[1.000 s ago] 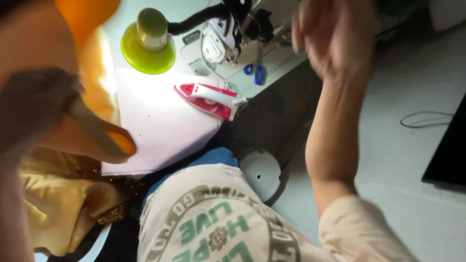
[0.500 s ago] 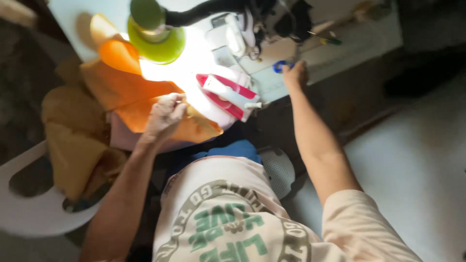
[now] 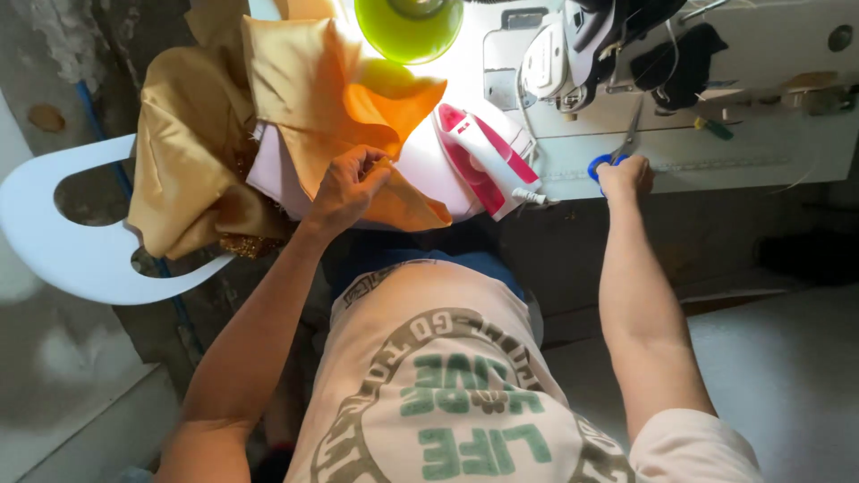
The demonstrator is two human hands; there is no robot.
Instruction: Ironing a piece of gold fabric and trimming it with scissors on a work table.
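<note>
My left hand (image 3: 351, 185) pinches the edge of an orange fabric piece (image 3: 333, 116) that lies over a lit white pad. My right hand (image 3: 626, 176) rests at the sewing table's edge, fingers closed on the blue handles of a pair of scissors (image 3: 619, 152) whose blades point away from me toward the white sewing machine (image 3: 573, 63). A pink and white clothes iron (image 3: 483, 156) lies between the two hands.
A green lamp shade (image 3: 407, 27) shines down on the pad. Gold satin cloth (image 3: 188, 161) hangs over a white plastic chair (image 3: 80, 233) at the left. The sewing table top (image 3: 716, 152) runs to the right. My printed shirt fills the lower middle.
My right hand came down from the air to the table edge and took hold of the scissors. My left hand brought the orange fabric down onto the pad and now pinches it.
</note>
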